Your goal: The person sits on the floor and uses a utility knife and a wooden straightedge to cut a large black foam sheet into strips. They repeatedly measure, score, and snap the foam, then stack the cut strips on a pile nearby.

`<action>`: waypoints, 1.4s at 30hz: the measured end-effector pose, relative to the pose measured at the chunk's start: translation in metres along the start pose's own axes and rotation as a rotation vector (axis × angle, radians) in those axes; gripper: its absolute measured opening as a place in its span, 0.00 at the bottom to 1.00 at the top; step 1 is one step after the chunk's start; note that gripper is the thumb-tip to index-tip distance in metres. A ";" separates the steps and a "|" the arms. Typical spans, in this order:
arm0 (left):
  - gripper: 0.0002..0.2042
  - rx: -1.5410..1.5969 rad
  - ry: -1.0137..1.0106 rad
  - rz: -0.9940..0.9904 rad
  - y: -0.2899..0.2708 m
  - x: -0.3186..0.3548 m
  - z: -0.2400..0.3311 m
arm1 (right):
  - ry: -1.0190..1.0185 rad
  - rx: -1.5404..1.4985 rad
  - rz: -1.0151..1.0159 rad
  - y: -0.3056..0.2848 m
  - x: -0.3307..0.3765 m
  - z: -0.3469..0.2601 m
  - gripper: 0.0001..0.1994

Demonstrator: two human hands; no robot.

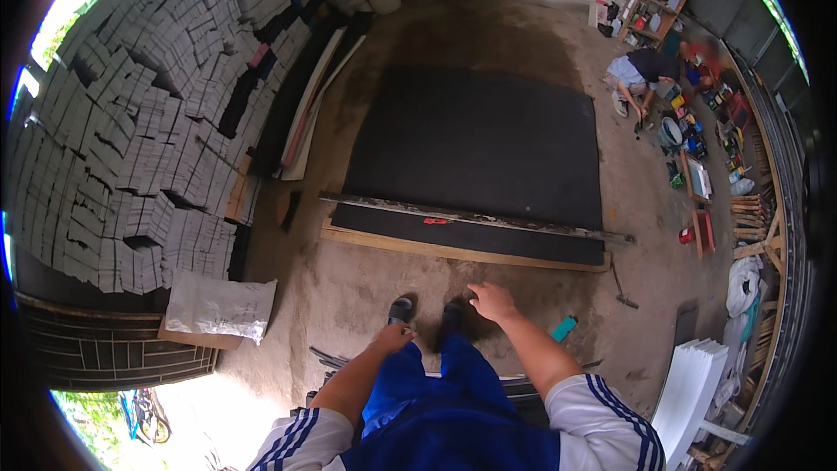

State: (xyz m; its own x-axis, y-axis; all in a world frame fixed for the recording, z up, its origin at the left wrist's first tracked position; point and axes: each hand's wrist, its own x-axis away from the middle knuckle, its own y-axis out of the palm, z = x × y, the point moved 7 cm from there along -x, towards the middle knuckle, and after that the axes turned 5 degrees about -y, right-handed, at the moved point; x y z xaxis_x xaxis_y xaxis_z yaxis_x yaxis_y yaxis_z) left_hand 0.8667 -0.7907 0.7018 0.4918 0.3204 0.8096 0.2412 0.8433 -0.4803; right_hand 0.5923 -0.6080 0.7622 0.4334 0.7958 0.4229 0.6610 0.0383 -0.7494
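the person stands on a concrete floor [349, 288], looking down past blue shorts and dark shoes [401, 309]. the right hand [493, 301] hangs out in front, palm down with the fingers loosely spread, holding nothing. the left hand [392, 336] rests low beside the left knee — it looks loosely curled and empty, though its fingers are hard to make out. ahead of both hands, well apart from them, lies a large black sheet [475, 144] flat on the floor, with a long metal straightedge [475, 218] laid across its near part and a wooden batten [462, 251] along its near edge. a small red tool [434, 221] sits against the straightedge — beyond the right hand's reach. grey stacked blocks [139, 122] rise on the left; another person [641, 74] crouches far off to the right.
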 end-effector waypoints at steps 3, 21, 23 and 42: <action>0.30 -0.035 0.118 0.027 -0.012 -0.020 0.031 | 0.027 -0.038 0.054 0.001 0.007 0.022 0.24; 0.29 -0.019 0.210 -0.102 -0.045 -0.083 0.094 | 0.254 -0.052 0.087 -0.025 -0.011 0.025 0.25; 0.30 -0.024 0.243 -0.074 -0.055 -0.103 0.086 | 0.261 -0.040 0.048 -0.019 -0.035 0.018 0.26; 0.61 -0.618 0.087 -0.038 -0.024 -0.565 -0.037 | 0.374 0.050 0.098 0.228 -0.454 0.256 0.41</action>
State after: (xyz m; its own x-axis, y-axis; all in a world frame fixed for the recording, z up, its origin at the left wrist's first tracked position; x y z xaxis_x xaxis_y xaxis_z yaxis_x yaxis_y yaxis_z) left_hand 0.6145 -1.0078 0.2436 0.5332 0.2373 0.8120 0.6866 0.4393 -0.5792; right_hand 0.3894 -0.8062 0.2684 0.6921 0.5225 0.4979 0.5792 0.0097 -0.8152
